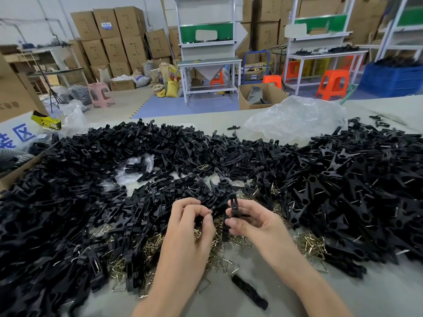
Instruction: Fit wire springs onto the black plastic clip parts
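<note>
Between its curled fingers (197,208) the left hand (191,225) pinches a half-hidden wire spring (210,211); the right hand (250,223) grips a clip part (233,205).

The left hand (191,221) hides most of the small silver metal wire spring (210,211); its shape is too small to tell.

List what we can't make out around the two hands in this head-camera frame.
Head view:
Mostly hidden: small metal wire spring in the left hand, covered by curled fingers, too small to read.
Partly hidden: black plastic clip part in the right hand, lower end behind the thumb.
Cut off: blue-lettered white sign, by the left frame edge.
</note>
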